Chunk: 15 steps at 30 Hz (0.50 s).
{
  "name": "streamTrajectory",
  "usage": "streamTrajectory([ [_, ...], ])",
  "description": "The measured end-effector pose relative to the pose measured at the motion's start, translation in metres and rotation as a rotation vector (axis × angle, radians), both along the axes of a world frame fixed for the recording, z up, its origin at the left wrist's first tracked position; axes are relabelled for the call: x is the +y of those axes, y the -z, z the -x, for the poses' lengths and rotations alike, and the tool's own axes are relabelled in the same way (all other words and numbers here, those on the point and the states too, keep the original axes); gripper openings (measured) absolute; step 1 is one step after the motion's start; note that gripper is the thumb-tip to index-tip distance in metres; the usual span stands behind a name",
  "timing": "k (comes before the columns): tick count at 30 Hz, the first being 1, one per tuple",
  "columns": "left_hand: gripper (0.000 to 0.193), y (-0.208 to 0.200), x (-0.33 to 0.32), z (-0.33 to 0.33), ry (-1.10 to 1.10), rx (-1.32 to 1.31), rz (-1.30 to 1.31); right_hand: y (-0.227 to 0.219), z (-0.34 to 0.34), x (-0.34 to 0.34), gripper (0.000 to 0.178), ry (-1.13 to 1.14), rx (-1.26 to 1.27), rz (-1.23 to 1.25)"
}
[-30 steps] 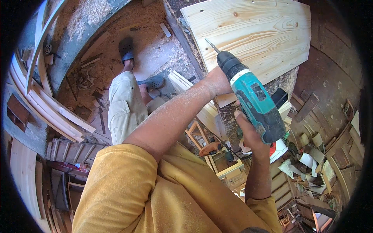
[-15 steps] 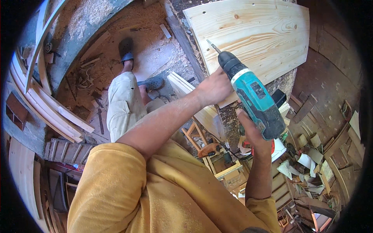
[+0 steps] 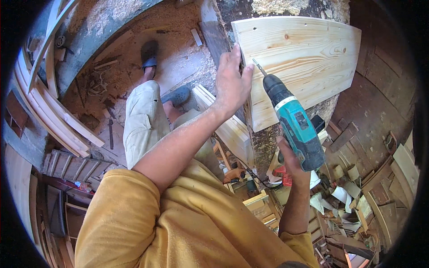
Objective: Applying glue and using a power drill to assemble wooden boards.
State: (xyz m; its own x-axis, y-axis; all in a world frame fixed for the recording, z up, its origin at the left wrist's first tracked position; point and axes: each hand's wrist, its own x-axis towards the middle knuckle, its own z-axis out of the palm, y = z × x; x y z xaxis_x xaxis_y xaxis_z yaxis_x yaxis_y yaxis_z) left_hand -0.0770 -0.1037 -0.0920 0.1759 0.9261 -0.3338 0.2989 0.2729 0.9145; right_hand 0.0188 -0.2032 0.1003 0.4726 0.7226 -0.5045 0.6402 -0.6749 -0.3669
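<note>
My right hand (image 3: pixel 289 152) is wrapped round the grip of a teal and black cordless drill (image 3: pixel 298 123), partly hidden beneath the tool's body. A slim driver bit (image 3: pixel 259 67) sticks out of the chuck, over a pale pine panel (image 3: pixel 308 58) with knots and a few small holes. The bit points up and left; whether it touches the wood I cannot tell. My left hand (image 3: pixel 233 85) holds nothing, its fingers stretched out along the panel's left edge. The panel lies on a worn, dust-covered bench (image 3: pixel 313 109).
Stacked pine boards (image 3: pixel 232 131) lean beside the bench, near my legs. Curved wooden strips (image 3: pixel 56 114) lie at the left. Shavings and offcuts cover the floor (image 3: pixel 174 58), where a person's clog (image 3: pixel 176 95) shows. Paper sheets and scrap wood (image 3: pixel 344 196) clutter the lower right.
My left hand has moved from beside the drill's chuck to the panel's left edge, its fingers now straightened. The drill and panel appear slightly lower and farther right as the view shifts.
</note>
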Motion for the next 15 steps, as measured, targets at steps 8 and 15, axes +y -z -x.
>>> streamTrajectory([
  [8,0.056,0.002,0.001,0.001,0.053,-0.043,0.033,0.003,-0.017,-0.016,0.02,-0.177,-0.212,0.071],
  [15,0.062,0.012,-0.007,-0.002,0.098,0.181,-0.125,0.007,-0.018,0.002,0.034,-0.218,-0.06,0.024],
])
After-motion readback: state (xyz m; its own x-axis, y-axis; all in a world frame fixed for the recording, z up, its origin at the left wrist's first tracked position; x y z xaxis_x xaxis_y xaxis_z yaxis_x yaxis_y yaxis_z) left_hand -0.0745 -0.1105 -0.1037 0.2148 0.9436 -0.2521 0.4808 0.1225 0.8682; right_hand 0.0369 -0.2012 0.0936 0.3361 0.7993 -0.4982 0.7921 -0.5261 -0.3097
